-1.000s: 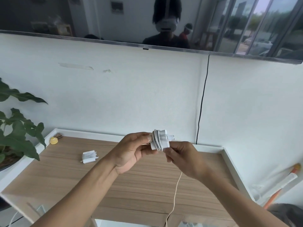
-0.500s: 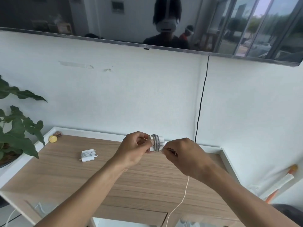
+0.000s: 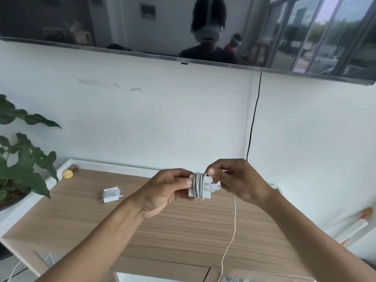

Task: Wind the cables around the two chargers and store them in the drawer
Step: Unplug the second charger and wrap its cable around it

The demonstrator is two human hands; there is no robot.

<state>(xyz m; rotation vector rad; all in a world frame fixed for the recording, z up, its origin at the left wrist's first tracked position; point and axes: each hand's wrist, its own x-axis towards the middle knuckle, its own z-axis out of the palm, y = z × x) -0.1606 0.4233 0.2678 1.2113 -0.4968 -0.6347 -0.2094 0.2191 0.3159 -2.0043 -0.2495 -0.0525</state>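
Sideways between both hands, charger points its plug right.

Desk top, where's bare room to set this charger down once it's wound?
Bare wood lies between the wound charger and the hanging cable, under your hands. The desk's front left is bare too. The back left corner holds a small yellow object.

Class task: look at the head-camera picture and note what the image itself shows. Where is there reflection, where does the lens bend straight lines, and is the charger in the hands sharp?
Head view: the dark screen mirrors the room and windows; its lower edge bows, showing wide-angle distortion; light is soft and even; the charger between left hand and right hand is fairly sharp.
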